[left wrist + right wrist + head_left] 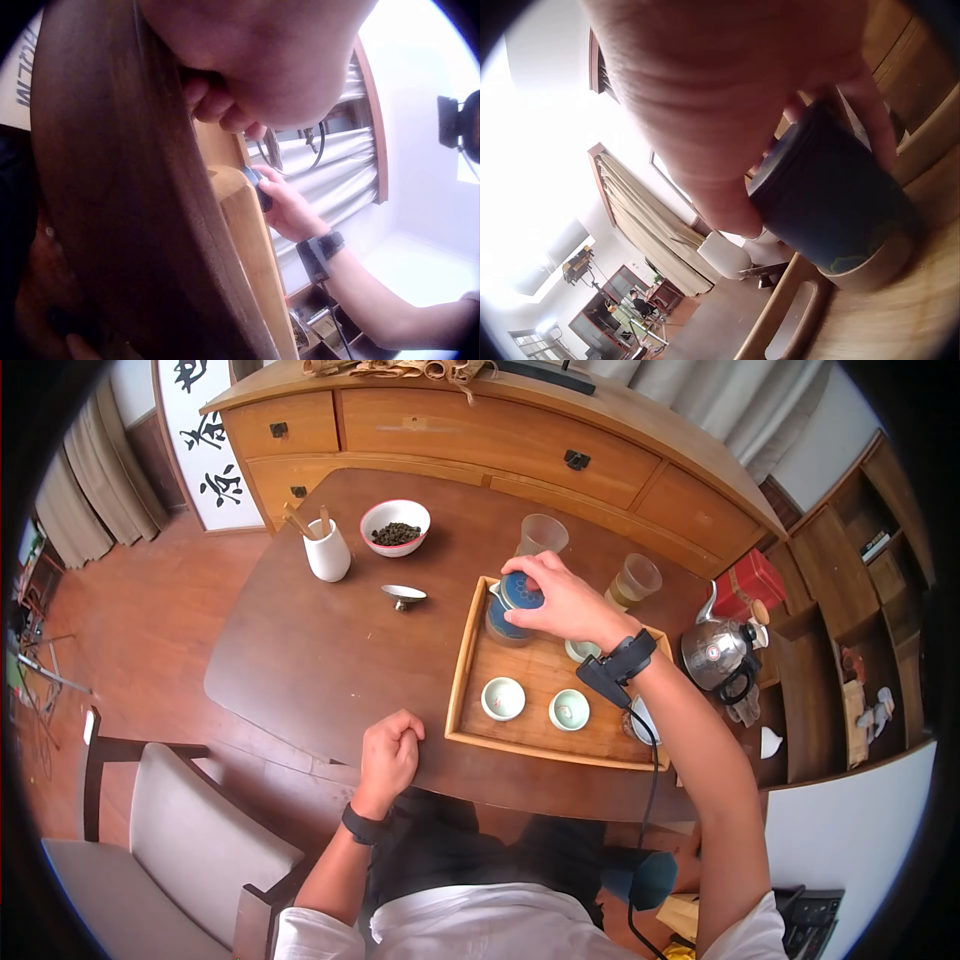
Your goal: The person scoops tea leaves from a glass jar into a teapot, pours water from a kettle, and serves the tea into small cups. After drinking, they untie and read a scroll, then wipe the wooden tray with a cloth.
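My right hand (568,600) grips a blue lidded tea cup (518,592) from above, thumb on the near side and fingers across the far side. The cup stands near the left back corner of a wooden tray (530,672). In the right wrist view, the dark blue cup (832,199) shows a pale tan base low over the tray. Two small pale green teacups (502,699) sit at the tray's front, another (582,650) partly beneath my right wrist. Curled into a fist, my left hand (390,755) rests at the table's front edge, holding nothing.
A white bowl of dark tea leaves (395,530), a white holder with wooden tools (328,552) and a small strainer (403,596) stand left. Clear glasses (545,532) stand behind the tray. A steel kettle (712,650) and red box (748,582) are right. A cable hangs from my right wrist.
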Motion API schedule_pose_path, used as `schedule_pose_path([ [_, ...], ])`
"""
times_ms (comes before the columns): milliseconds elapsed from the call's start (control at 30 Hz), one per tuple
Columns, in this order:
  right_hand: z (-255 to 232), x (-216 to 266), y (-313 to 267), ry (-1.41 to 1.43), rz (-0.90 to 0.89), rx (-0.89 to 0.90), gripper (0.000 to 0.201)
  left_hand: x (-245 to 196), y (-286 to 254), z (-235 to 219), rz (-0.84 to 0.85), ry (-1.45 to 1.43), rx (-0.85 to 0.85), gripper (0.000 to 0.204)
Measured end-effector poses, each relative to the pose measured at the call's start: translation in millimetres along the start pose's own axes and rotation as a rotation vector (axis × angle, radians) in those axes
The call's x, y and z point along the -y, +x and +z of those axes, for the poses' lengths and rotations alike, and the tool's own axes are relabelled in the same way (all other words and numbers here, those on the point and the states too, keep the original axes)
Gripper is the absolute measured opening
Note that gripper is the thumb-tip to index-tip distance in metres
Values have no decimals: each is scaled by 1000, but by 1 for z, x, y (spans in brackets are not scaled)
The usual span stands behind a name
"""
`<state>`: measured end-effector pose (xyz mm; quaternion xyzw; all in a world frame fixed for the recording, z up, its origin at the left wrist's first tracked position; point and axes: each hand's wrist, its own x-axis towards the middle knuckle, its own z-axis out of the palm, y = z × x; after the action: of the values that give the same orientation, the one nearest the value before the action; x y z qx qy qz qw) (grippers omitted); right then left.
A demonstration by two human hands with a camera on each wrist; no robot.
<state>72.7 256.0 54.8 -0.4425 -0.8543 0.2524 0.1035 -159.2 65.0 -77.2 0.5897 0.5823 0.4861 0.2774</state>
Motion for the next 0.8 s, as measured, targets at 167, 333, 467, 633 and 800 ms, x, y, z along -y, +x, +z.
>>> schedule_pose_path([
  [167, 2, -9, -2, 13, -43, 19, 55, 0, 0, 1, -12, 8, 7, 15],
  [333, 7, -19, 0, 97, -109, 1, 53, -1, -1, 1, -22, 21, 0, 15],
  [467, 9, -19, 1, 115, -83, 12, 53, 0, -1, 2, -29, 19, -2, 15],
  [633, 13, -21, 3, 88, -78, -3, 53, 0, -1, 2, -36, 13, -3, 16],
  [800, 13, -19, 3, 86, -82, -20, 52, 2, -1, 3, -21, 5, -15, 17],
])
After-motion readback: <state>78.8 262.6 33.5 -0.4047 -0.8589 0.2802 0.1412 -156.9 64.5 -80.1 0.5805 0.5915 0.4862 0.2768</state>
